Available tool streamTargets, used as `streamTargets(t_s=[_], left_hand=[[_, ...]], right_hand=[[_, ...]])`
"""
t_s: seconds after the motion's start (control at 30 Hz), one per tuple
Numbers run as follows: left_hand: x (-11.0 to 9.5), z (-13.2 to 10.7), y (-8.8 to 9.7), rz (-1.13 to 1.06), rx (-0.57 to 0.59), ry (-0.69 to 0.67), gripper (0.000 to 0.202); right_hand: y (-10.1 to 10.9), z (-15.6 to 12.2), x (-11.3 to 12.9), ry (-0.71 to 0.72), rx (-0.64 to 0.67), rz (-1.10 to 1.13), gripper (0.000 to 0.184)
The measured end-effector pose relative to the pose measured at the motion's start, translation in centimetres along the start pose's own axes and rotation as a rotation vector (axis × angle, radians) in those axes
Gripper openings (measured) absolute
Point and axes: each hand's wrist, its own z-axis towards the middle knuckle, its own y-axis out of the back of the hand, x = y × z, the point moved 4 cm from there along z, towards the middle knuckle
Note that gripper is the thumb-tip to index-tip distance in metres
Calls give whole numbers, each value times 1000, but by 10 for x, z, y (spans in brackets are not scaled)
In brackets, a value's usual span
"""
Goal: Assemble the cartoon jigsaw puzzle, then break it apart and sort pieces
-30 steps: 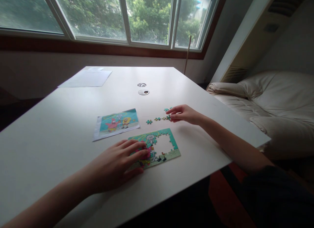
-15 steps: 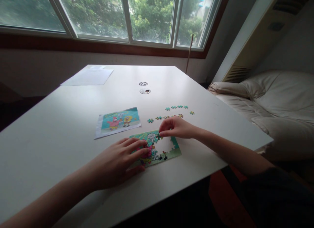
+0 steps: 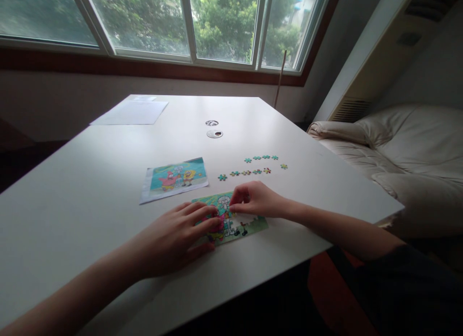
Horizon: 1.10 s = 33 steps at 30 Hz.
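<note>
A partly filled jigsaw puzzle [image 3: 259, 225] with cartoon figures lies flat near the table's front edge, a white gap showing in its right half. Over its left part rests my left hand [image 3: 183, 232], palm down with the fingers stretched out. My right hand [image 3: 258, 200] is closed in a pinch above the middle of the puzzle, fingertips at the gap's left border. The jigsaw piece in that pinch is mostly hidden by the fingers. Behind the puzzle, loose jigsaw pieces [image 3: 246, 173] lie in rows. A printed picture [image 3: 179, 177] of the same cartoon scene lies behind my left hand.
The white table [image 3: 90, 191] carries two round discs [image 3: 214, 134] near its middle and a white sheet of paper [image 3: 132, 112] at the far left. A cream sofa [image 3: 405, 152] stands to the right, and a window [image 3: 220, 27] is beyond the table.
My right hand has moved slightly down and left over the puzzle, from the gap's upper edge to its left side. My left hand stays in place.
</note>
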Motion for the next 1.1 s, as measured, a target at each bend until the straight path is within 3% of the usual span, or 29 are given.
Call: streamTargets(t_s=[0.3, 0.43, 0.63, 1.1], left_hand=[[-3, 8, 3, 27, -58, 73, 32], [-3, 10, -2, 26, -58, 72, 38], [-3, 11, -6, 12, -45, 69, 42], [-5, 14, -4, -5, -25, 110, 39]], right_hand=[[13, -1, 4, 92, -31, -147, 16], [22, -3, 6, 162, 53, -217, 14], [15, -3, 6, 198, 146, -253, 12], [9, -1, 4, 257, 122, -316, 10]])
